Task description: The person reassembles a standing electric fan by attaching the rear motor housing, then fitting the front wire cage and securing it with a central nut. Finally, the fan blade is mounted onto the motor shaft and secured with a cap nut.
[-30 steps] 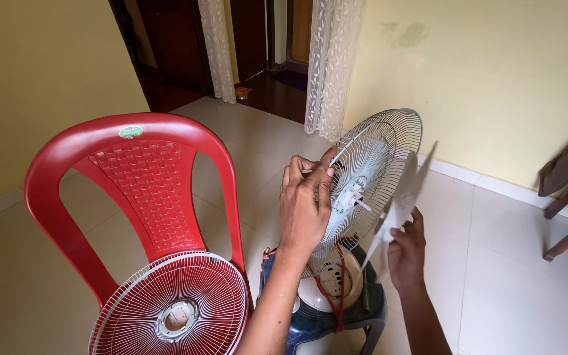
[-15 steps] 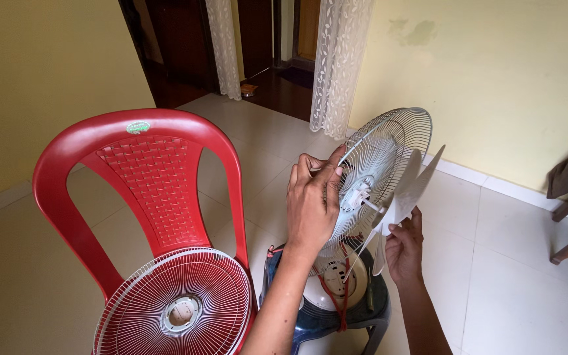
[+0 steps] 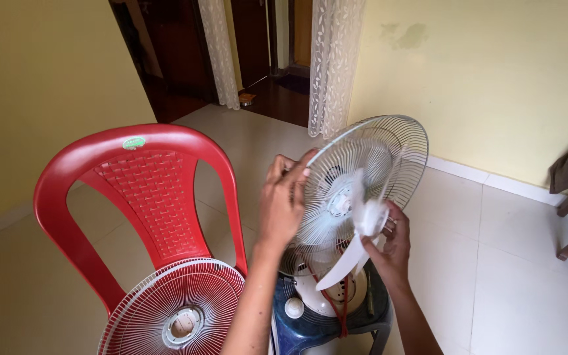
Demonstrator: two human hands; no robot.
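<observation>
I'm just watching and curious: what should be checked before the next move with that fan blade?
1. Left hand steadies the rear grille at its rim: ok.
2. Right hand holds the white blade: ok.
3. Blade lined up with the motor shaft: cannot tell.
4. Front grille set aside on the red chair: ok.
5. Fan base sitting level: cannot tell.

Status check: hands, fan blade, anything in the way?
Left hand grips white wire rear fan guard rim. Right hand holds white plastic fan blade at motor shaft. Red plastic chair beside; nothing blocking.
</observation>
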